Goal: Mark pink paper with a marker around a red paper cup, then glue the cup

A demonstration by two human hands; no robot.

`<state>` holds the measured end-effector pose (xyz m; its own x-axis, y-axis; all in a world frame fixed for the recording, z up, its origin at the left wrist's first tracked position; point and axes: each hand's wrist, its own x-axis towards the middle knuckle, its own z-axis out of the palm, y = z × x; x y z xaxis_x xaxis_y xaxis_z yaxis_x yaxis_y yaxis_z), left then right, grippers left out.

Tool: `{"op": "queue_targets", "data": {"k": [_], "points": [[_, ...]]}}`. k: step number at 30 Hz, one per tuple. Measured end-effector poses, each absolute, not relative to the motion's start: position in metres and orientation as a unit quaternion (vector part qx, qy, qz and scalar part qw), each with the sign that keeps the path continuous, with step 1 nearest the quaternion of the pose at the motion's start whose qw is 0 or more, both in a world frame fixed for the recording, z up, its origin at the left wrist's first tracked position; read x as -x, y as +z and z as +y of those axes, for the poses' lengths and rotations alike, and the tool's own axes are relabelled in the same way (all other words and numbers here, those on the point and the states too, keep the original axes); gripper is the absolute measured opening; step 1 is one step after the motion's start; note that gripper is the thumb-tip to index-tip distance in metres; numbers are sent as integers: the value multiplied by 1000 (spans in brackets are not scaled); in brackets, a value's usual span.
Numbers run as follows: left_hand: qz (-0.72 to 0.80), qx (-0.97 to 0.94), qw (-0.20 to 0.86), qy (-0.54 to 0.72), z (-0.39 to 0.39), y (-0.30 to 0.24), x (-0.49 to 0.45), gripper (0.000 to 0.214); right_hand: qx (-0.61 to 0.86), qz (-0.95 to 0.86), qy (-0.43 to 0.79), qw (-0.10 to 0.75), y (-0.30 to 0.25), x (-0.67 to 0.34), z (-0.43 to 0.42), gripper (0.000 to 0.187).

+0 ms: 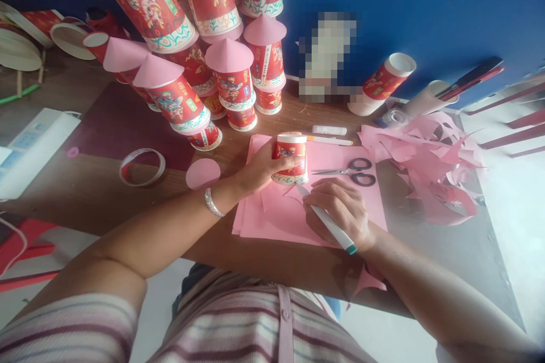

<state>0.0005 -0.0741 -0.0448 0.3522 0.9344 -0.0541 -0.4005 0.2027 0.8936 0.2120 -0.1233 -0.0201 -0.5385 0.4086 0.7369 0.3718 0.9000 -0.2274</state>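
Note:
My left hand (258,169) is wrapped round a red printed paper cup (290,150) that stands upside down on a stack of pink paper sheets (272,215). My right hand (340,210) grips a white pen with a green end (330,226); its tip touches the paper at the cup's rim. A silver bracelet (213,203) sits on my left wrist. Black-handled scissors (353,171) lie on the pink paper just right of the cup.
Stacked red cups with pink cone lids (230,57) tower behind. A pink paper circle (203,173), a tape ring (142,167), a glue stick (328,130), a heap of pink offcuts (430,170) and two lying cups (383,84) are around. A white device (34,147) lies left.

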Motion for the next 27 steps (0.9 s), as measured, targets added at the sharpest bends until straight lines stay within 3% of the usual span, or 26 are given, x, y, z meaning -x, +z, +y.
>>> {"op": "queue_targets", "data": {"k": [5, 27], "points": [[309, -424, 713, 465, -75, -42, -2, 47, 221, -877, 26, 426, -21, -212, -123, 27], [321, -417, 710, 467, -75, -44, 1, 62, 189, -880, 26, 435, -18, -209, -127, 25]]}}
